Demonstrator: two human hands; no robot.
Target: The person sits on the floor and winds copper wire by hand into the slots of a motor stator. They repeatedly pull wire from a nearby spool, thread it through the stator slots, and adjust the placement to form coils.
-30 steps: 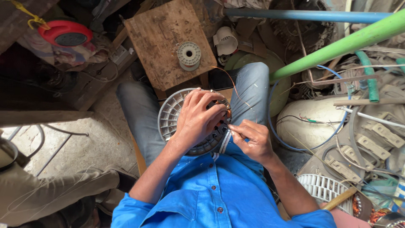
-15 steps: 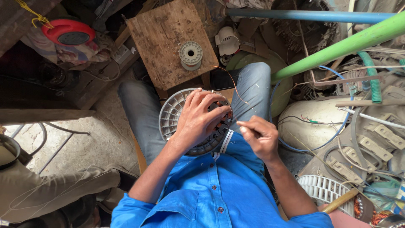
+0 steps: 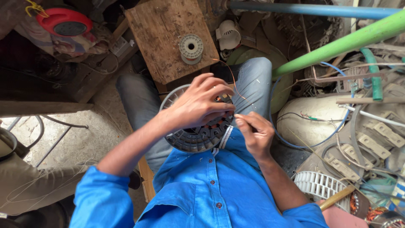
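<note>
A round slotted motor stator (image 3: 195, 136) rests on my lap between my knees. My left hand (image 3: 199, 103) lies over its top, fingers spread and pressing on the windings. Just to the right, my right hand (image 3: 254, 131) pinches a thin copper wire (image 3: 233, 79) at the stator's edge. The wire arcs up toward a grey spool (image 3: 191, 48) standing on a worn wooden board (image 3: 158, 40) in front of my knees.
A green pipe (image 3: 346, 42) and a blue pipe (image 3: 312, 9) cross the upper right. White fan housings (image 3: 314, 118), cables and a white slotted fan part (image 3: 318, 185) crowd the right. A red round object (image 3: 64, 22) sits upper left. Another person's beige trouser leg (image 3: 25, 185) is at lower left.
My right hand has drawn the wire in and moved left to the stator's edge. My left hand stays on the stator with its fingers shifted slightly.
</note>
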